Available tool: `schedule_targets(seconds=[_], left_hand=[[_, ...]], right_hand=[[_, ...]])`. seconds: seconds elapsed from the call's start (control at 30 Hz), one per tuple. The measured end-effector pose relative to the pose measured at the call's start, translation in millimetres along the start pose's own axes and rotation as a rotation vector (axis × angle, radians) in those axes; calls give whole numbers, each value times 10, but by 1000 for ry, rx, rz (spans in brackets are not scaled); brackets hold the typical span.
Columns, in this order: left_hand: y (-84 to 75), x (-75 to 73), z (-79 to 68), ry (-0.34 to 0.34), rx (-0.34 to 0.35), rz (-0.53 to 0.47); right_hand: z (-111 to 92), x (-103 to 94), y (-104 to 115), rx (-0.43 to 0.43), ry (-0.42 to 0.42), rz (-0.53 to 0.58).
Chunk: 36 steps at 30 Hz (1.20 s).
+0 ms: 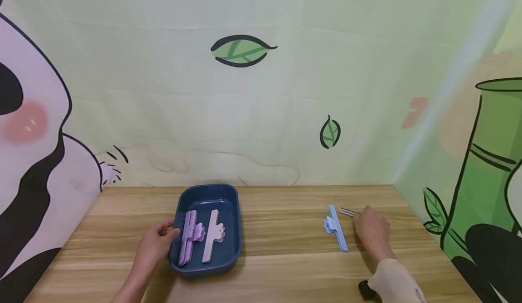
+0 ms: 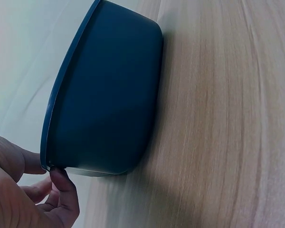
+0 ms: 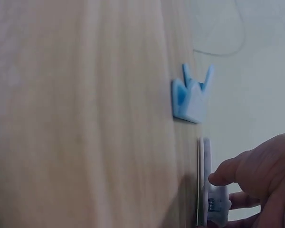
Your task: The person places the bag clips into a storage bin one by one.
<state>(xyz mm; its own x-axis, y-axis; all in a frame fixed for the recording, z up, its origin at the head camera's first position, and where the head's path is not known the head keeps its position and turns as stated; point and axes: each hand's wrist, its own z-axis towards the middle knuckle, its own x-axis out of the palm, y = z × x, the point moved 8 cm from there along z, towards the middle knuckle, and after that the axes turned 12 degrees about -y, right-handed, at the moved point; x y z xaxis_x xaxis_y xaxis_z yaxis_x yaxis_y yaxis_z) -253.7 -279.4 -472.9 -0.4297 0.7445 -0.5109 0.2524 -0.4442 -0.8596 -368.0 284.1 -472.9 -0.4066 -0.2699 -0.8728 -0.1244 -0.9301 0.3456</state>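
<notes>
My left hand point(image 1: 157, 244) pinches the left rim of a dark blue tray point(image 1: 237, 230); in the left wrist view the thumb and fingers close on its corner point(image 2: 47, 164). Inside the tray lie purple bag clips point(image 1: 188, 237), side by side, and a pale pinkish-white bag clip point(image 1: 210, 237). Over on the right, my right hand point(image 1: 372, 228) grips a pale grey bag clip point(image 1: 348, 212), most of it covered by the hand. Its spring and handle point(image 3: 219, 209) show between thumb and fingers in the right wrist view. A light blue bag clip point(image 1: 337, 228) lies just left of this hand.
Everything stands on a wood-grain table point(image 1: 281, 248). Behind it rises a pale green printed wall cloth point(image 1: 285, 90) with leaves, a panda and bamboo. A small black object point(image 1: 366, 289) is by the right sleeve.
</notes>
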Motion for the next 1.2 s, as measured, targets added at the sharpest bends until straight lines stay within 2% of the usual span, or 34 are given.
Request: schedule_targets(seconds=[0.2,0.4,0.6,0.8,0.97,1.2], left_hand=[[11,21,5,4,-11,-3],[-1,20,-5,4,-13,-2],[6,34,-7,15,-36,4],[-10,34,1,18,-17,1],[-33,23,-1,14,6,-3],[-27,22,-5,19,-6,-7]], right_hand=[[17,-131,-71,18,-14,39],[35,-287,-109,16,-43,131],[52,-515,-87,-14,-92,218],[119,-752,-65,-14,-126,269],[155,-934,-64,15,-133,309],[162,-1159,-15,23,-123,329]])
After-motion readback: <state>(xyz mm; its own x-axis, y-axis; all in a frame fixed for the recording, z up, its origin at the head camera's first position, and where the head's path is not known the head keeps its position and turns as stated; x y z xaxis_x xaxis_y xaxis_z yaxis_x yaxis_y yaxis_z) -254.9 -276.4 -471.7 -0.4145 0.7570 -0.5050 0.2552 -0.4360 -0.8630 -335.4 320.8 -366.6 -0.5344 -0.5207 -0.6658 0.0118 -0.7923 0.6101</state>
